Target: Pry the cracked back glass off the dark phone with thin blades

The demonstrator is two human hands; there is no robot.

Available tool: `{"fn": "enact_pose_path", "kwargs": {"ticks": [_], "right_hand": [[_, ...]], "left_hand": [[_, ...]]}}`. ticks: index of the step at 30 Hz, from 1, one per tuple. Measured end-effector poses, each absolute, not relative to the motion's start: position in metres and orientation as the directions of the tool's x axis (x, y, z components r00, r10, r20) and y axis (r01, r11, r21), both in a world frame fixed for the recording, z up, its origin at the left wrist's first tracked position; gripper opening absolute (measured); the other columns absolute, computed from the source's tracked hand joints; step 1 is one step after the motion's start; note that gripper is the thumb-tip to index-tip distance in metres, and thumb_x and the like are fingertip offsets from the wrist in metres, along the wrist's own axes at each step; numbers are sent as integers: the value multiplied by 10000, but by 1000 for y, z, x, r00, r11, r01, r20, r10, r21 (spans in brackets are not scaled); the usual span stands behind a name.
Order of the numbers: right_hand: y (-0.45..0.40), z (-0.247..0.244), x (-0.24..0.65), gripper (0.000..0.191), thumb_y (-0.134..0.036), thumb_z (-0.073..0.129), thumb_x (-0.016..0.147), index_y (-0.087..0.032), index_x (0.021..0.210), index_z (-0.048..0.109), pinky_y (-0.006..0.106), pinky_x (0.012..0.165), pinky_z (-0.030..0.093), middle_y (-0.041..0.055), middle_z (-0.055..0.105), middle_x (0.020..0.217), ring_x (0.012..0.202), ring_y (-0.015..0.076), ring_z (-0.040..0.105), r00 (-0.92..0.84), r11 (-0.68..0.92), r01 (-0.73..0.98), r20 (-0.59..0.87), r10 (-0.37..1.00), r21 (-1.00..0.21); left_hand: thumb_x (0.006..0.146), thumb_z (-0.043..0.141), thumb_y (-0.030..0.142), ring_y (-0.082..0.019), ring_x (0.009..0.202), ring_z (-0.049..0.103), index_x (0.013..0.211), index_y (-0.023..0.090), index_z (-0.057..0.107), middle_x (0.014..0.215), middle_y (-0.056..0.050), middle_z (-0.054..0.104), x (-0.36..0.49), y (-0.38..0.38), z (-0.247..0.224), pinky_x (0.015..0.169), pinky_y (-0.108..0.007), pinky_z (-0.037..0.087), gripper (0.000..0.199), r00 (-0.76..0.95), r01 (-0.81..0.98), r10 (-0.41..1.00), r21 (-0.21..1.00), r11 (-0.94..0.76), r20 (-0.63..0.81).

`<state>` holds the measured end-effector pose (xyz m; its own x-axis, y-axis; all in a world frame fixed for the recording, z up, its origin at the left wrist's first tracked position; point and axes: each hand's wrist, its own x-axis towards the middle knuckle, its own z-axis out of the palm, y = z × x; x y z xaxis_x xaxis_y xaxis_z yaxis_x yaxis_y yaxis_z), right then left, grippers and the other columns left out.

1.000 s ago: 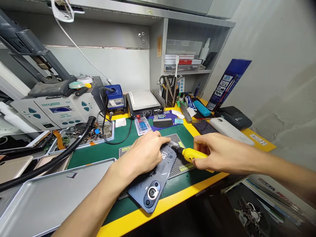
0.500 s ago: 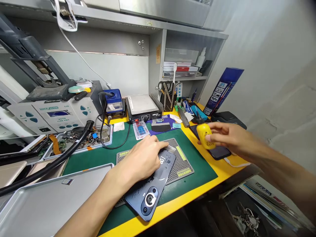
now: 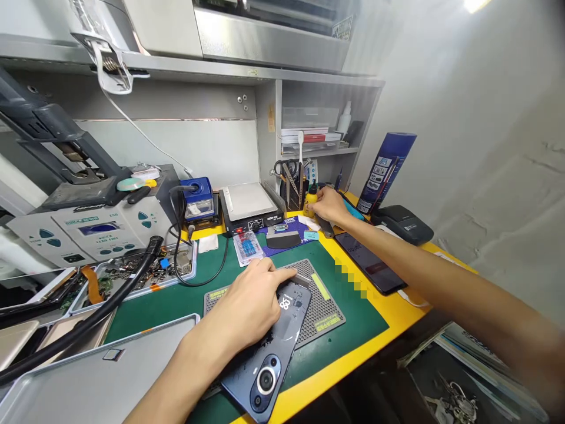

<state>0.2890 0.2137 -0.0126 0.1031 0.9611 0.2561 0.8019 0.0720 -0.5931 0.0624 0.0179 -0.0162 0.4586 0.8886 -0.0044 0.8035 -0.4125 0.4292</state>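
A dark blue smartphone [image 3: 282, 335] lies back up, its round camera module towards me and water-like drops on its back. My left hand [image 3: 253, 300] is closed over the phone's far left part, its index finger reaching to a thin metal blade [image 3: 303, 281] at the far edge. The fingers under that hand are hidden. At the back of the bench, my right hand [image 3: 331, 206] grips a small yellow squeeze bottle [image 3: 309, 203] with a black nozzle. The bottle stands upright beside the black tool holder [image 3: 293, 191].
Under the phone are a grey perforated pad [image 3: 322, 312] and a green mat [image 3: 353, 321]. A second phone [image 3: 375, 268], screen lit, lies to the right. At the left stand a grey tray [image 3: 132, 359], a parts tray [image 3: 194, 259] and a rework station [image 3: 95, 235].
My right hand has carried the yellow bottle away from above the second phone, back and left to the tool holder. My left hand stays on the phone. The camera view has tilted up.
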Motion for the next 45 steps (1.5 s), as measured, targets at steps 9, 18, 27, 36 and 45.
{"fn": "enact_pose_path", "kwargs": {"ticks": [9, 18, 27, 36, 45], "right_hand": [[143, 5, 290, 301, -394, 605, 856, -147, 1019, 662, 327, 715, 473, 125, 707, 966, 885, 254, 642, 46, 163, 837, 364, 930, -523], [61, -6, 268, 171, -288, 627, 760, -159, 678, 703, 216, 475, 450, 20, 631, 592, 531, 136, 557, -453, 115, 674, -286, 844, -730], [45, -5, 256, 197, -231, 561, 774, -183, 671, 722, 241, 534, 391, -3, 676, 617, 561, 125, 554, -436, 328, 779, -85, 896, -534], [60, -7, 257, 161, -243, 590, 752, -173, 647, 690, 241, 502, 415, -9, 619, 600, 541, 123, 515, -387, 59, 676, -286, 876, -734], [78, 0, 259, 117, -168, 658, 695, -183, 598, 722, 239, 455, 499, 19, 646, 549, 516, 154, 604, -400, -120, 629, -451, 798, -768]], "left_hand": [[823, 377, 49, -249, 1049, 540, 1370, 280, 572, 1025, -78, 558, 60, 17, -19, 943, -424, 474, 625, 468, 794, 883, 427, -433, 24], [916, 332, 146, -274, 1082, 548, 1444, 240, 490, 1080, -102, 584, 65, 9, -16, 926, -431, 482, 559, 416, 845, 908, 350, -405, 44], [826, 589, 474, -362, 1183, 522, 1510, 149, 364, 1292, -183, 572, 68, -40, -20, 950, -478, 489, 790, 245, 935, 966, 283, -212, -88], [819, 552, 433, -363, 1130, 549, 1515, 145, 341, 1255, -193, 590, 68, -36, -21, 847, -436, 531, 782, 265, 924, 957, 313, -219, -115], [791, 552, 439, -356, 1044, 586, 1486, 142, 345, 1152, -181, 632, 69, -34, -29, 725, -404, 534, 784, 211, 945, 977, 265, -192, -43]]}}
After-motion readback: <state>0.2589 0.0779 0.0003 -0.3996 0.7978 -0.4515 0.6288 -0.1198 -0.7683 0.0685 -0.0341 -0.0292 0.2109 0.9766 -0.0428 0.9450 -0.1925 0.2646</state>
